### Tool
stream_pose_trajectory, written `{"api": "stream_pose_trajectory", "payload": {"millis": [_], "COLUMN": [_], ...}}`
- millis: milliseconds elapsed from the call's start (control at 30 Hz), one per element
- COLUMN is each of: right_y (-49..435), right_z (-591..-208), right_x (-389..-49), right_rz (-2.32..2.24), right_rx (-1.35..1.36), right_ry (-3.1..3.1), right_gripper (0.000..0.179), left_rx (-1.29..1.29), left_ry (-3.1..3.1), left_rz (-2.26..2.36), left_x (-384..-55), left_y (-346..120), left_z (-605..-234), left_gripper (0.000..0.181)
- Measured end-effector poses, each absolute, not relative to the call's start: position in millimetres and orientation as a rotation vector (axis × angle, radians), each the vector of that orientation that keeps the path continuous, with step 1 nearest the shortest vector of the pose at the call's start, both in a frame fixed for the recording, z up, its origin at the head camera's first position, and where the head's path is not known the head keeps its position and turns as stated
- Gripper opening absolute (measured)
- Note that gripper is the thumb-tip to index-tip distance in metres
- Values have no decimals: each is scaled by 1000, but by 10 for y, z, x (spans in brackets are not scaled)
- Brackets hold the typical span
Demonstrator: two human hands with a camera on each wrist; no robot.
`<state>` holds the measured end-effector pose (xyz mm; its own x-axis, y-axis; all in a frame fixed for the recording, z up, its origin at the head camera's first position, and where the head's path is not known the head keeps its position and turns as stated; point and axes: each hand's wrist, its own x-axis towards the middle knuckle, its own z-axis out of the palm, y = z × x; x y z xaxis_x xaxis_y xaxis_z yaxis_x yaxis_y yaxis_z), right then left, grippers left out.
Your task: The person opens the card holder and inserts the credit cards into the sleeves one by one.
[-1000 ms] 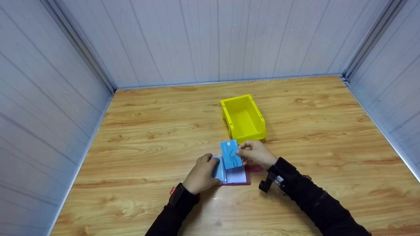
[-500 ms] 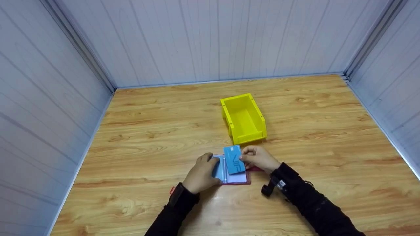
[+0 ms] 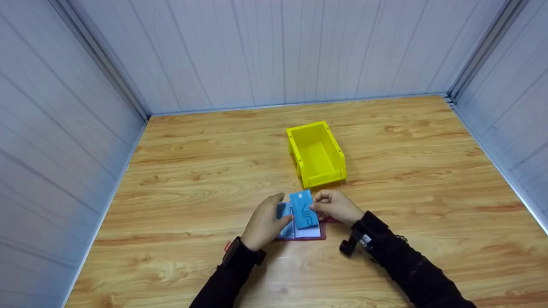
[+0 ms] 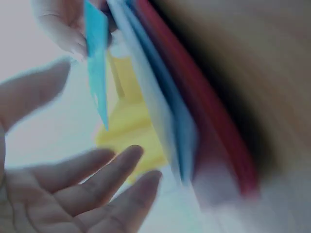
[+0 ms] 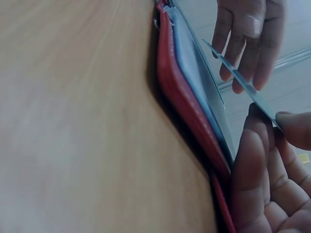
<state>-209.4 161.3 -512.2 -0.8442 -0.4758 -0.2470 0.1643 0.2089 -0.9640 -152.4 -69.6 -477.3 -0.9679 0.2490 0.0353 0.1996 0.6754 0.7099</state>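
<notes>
a red card book (image 3: 322, 233) is lying open on the wooden tabletop (image 3: 180, 188), and everything here is easy to find from that book. it has clear sleeves inside, and some look blue and some look white.

the right hand (image 3: 338, 206) is sitting at the right side of the book. its thumb and fingers are pinching the right edge of a blue card (image 3: 303, 210). the card is hanging just above the book's right page, tipped up a little, not lying flat. its long side is pointing away from the person, toward the yellow bin (image 3: 317, 153), and its near end is pointing down at the page. from the right wrist view the blue card (image 5: 238, 80) is showing as a thin edge, apart from the red cover (image 5: 187, 111) and the sleeves under it.

the left hand (image 3: 265, 222) is sitting over the left page of the book. its fingers (image 4: 104, 187) are spread and loose, holding nothing. the fingertips are close to the left edge of the card, but i cannot tell if they are touching it or the page.

so the card is between the two hands, right above the book. the right hand is the one gripping it, and the left hand is the nearer one to the sleeves.

the yellow bin is standing just past the far side of the book, with nothing in it.
</notes>
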Motion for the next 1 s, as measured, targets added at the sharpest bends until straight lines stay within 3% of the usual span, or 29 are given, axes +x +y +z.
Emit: {"api": "stream_pose_trajectory", "payload": {"millis": [267,800,1000], "right_y": [1599,1611,1647], "right_z": [-5117,-5081,-5037], "right_x": [-2076,-2062,-2060], "right_rz": [-1682,-1649,-1598], "right_rx": [-338,-349,-330], "right_ry": [1971,1997,2068], "right_gripper": [10,10,19], "left_rx": [332,352,306], "left_ry": [2651,2632,2662], "left_rz": [1506,1632,1621], "left_x": [-1571,-1606,-1636], "left_y": [-576,-556,-691], "left_z": [-4821,-4822,-4767], "left_gripper": [55,45,44]}}
